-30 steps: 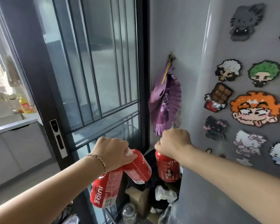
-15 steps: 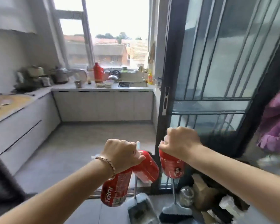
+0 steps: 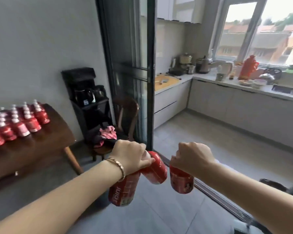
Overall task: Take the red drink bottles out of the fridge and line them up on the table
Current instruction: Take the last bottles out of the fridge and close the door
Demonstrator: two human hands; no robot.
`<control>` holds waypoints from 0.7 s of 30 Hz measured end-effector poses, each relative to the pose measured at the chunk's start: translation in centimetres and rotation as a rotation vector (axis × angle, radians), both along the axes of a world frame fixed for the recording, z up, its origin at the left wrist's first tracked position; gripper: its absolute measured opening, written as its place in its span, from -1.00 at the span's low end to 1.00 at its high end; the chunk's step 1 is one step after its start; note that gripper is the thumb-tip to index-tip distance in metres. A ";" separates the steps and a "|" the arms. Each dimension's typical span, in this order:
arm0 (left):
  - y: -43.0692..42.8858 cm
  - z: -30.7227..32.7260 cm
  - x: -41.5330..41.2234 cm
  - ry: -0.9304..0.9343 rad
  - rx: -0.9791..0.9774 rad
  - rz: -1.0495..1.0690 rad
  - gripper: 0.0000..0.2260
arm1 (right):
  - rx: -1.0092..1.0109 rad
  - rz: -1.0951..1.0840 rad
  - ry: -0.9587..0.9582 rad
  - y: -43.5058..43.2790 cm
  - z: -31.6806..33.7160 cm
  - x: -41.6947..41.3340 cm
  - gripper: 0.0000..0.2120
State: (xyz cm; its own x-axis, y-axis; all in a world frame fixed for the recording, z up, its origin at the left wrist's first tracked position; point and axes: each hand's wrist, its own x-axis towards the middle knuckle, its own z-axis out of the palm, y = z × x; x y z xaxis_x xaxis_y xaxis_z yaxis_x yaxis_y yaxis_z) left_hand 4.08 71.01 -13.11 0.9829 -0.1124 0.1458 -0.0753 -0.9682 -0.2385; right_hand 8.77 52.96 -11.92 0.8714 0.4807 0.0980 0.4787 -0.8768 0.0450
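At centre frame, low, the left hand (image 3: pixel 130 154) has its fingers (image 3: pixel 140 147) curled tight round the necks of two red bottles. One, the hanging bottle (image 3: pixel 123 191), drops straight down and shows a JUICE label; the other, the tilted bottle (image 3: pixel 156 169), angles out to the right. The right hand (image 3: pixel 191 156) is fisted in the same way over the neck of a third bottle (image 3: pixel 181 181), which hangs just beside the tilted one; I cannot tell whether the two touch. All three caps are hidden under the hands, and a bracelet (image 3: pixel 117 166) circles the left wrist. Outward to the left, I see grey floor (image 3: pixel 46 188) lying between the left forearm and the dark wooden table (image 3: pixel 41 149). On it the lined-up bottles (image 3: pixel 20 122) stand upright in rows toward the far left, with bare wood showing between them and the rounded near edge. One table leg (image 3: pixel 73 161) slants down at the table's right corner. Beyond that corner a chair (image 3: pixel 125 115) carries a pink cloth (image 3: pixel 108 134) on its seat, and a black stand (image 3: pixel 86 98) with a kettle sits against the wall. The sliding-door frame (image 3: pixel 125 73) rises just behind the chair, and its floor track (image 3: pixel 218 195) runs diagonally under the right forearm. Past it lies the kitchen counter (image 3: pixel 227 86).
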 end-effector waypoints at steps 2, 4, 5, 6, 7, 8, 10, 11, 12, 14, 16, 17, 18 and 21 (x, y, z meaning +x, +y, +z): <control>7.5 -0.8 -2.4 0.011 -0.002 0.079 -0.53 | 0.015 0.064 0.042 8.0 -1.4 -0.3 -0.69; 14.1 -1.1 -4.7 0.041 0.003 0.147 -0.53 | 0.019 0.118 0.057 15.2 -2.5 -0.8 -0.63; 17.0 -1.4 -5.9 0.049 -0.002 0.183 -0.53 | 0.021 0.141 0.074 18.5 -3.0 -1.1 -0.61; 20.0 -1.8 -7.1 0.056 -0.018 0.216 -0.53 | 0.020 0.161 0.087 21.8 -3.6 -1.2 -0.61; 22.2 -2.0 -8.0 0.056 -0.034 0.247 -0.54 | 0.027 0.170 0.107 24.4 -3.9 -1.2 -0.61; 24.5 -1.9 -8.9 0.065 -0.032 0.287 -0.54 | 0.037 0.187 0.134 27.0 -4.3 -1.1 -0.62; 30.2 -2.2 -10.5 0.066 -0.037 0.372 -0.55 | 0.039 0.235 0.178 33.4 -4.9 -1.1 -0.65; 33.2 -2.5 -11.1 0.064 -0.043 0.415 -0.55 | 0.024 0.268 0.192 36.8 -5.2 -1.0 -0.67; 34.8 -2.5 -11.6 0.069 -0.042 0.447 -0.56 | 0.024 0.293 0.187 38.6 -5.4 -1.0 -0.68; 38.2 -2.8 -12.2 0.078 -0.045 0.507 -0.57 | 0.032 0.345 0.165 42.5 -5.9 -0.9 -0.70; 42.5 -3.5 -12.3 0.073 -0.070 0.579 -0.59 | 0.026 0.418 0.150 47.6 -6.6 -0.4 -0.69; 44.9 -3.7 -12.0 0.083 -0.071 0.617 -0.60 | 0.037 0.447 0.161 50.2 -6.7 0.0 -0.68; 48.0 -4.2 -11.6 0.071 -0.075 0.650 -0.60 | 0.043 0.484 0.177 53.9 -6.9 0.7 -0.67; 54.0 -4.8 -10.8 0.061 -0.071 0.735 -0.63 | 0.020 0.561 0.198 61.5 -7.1 2.5 -0.64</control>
